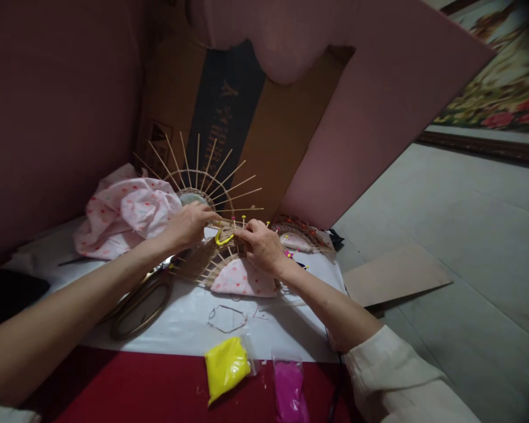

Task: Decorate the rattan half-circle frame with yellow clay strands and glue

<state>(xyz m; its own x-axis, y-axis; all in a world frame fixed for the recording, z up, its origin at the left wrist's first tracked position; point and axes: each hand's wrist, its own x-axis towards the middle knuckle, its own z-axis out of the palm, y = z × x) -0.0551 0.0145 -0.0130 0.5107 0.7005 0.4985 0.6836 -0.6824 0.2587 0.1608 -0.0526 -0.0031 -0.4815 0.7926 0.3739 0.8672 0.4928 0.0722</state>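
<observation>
Background: a cardboard box [291, 123] stands behind a white sheet [176, 332], with a red surface [127, 382] along the near side.
Fan: woven, with a pink dotted patch [242, 279]; this fan [196, 267] lies on the sheet, below both hands.
Strip: a yellow strip [221, 241] curves over the weave.
Left hand: the left hand [193, 226] has fingertips at the fan's far edge; whether they grip, I cannot tell.
Right hand: the right hand [262, 247] has thumb and fingers bunched beside the strip's end; cannot tell if clamped.
Scissors: scissors [147, 311] near the left forearm.
Behind: crumpled cloth [130, 211] and a spoked frame [198, 170].
Near side: yellow packet [226, 365], magenta packet [290, 389].
</observation>
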